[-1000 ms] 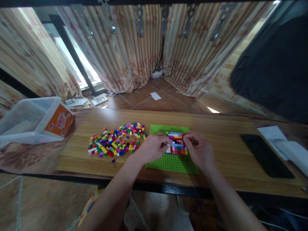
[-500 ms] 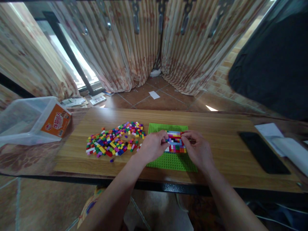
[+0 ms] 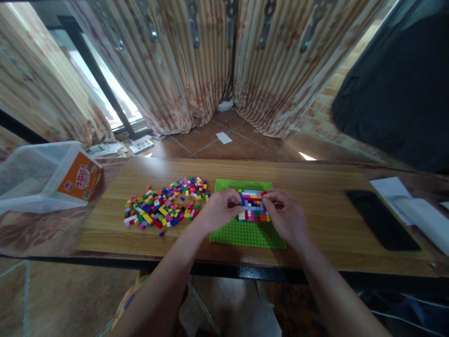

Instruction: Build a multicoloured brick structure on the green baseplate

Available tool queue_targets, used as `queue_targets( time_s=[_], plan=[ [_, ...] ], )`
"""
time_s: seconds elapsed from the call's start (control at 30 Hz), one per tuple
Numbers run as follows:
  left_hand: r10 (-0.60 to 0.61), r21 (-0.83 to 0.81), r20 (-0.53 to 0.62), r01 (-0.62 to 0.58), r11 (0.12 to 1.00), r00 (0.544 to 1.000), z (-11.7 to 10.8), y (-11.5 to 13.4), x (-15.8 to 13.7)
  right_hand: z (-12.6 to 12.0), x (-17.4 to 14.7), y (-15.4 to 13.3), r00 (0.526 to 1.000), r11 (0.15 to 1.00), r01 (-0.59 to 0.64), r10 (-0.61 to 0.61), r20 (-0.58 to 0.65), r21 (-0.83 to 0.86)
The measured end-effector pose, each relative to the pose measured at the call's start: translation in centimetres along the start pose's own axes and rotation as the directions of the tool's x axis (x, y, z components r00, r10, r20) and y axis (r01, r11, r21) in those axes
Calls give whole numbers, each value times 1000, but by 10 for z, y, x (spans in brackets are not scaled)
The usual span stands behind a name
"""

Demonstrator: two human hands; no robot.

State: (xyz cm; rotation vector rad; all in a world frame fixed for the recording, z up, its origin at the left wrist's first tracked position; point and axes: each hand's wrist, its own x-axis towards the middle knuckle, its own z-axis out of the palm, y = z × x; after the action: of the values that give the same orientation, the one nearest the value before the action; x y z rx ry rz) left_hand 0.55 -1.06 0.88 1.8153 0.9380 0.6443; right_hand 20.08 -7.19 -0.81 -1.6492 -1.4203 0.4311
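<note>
A low build of multicoloured toy building bricks [image 3: 253, 214] lies on a green studded baseplate [image 3: 245, 236], with a dark gap near its middle. At its left edge is my left hand [image 3: 221, 210], its fingers curled in toward the thumb. My right hand [image 3: 288, 214] is at the opposite edge, thumb and forefinger pinched together at the upper right corner. Whatever sits between the fingertips of either hand is too small and covered to make out. Left of the baseplate a large loose heap of small bricks [image 3: 154, 208] spreads over the wooden table [image 3: 322, 187].
A clear plastic bin [image 3: 35, 173] with an orange label stands at the table's left end. To the right lie a black phone-like slab [image 3: 382, 220] and white papers [image 3: 393, 192]. One dark brick [image 3: 162, 234] sits apart near the front edge. Curtains [image 3: 189, 84] hang behind.
My left thumb and fingers have drawn slightly left and a bit apart, showing more of the build's left side. My right hand keeps nearly the same place. The whole view has shifted slightly.
</note>
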Motion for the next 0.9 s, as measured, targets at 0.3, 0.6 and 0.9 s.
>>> queue_targets(
  time_s=[0.3, 0.6, 0.9],
  plan=[
    [-103, -230, 1, 100, 968, 995, 4, -5, 4, -1, 0, -3, 1000, 1000, 6, -6, -9, -30],
    [-202, -354, 45, 205, 913, 978, 2, -7, 7, 0, 0, -1, 1000, 1000, 11, -11, 5, -29],
    [-227, -330, 3, 216, 919, 974, 5, -3, 7, 1, -1, -2, 1000, 1000, 7, -8, -1, -26]
  ],
)
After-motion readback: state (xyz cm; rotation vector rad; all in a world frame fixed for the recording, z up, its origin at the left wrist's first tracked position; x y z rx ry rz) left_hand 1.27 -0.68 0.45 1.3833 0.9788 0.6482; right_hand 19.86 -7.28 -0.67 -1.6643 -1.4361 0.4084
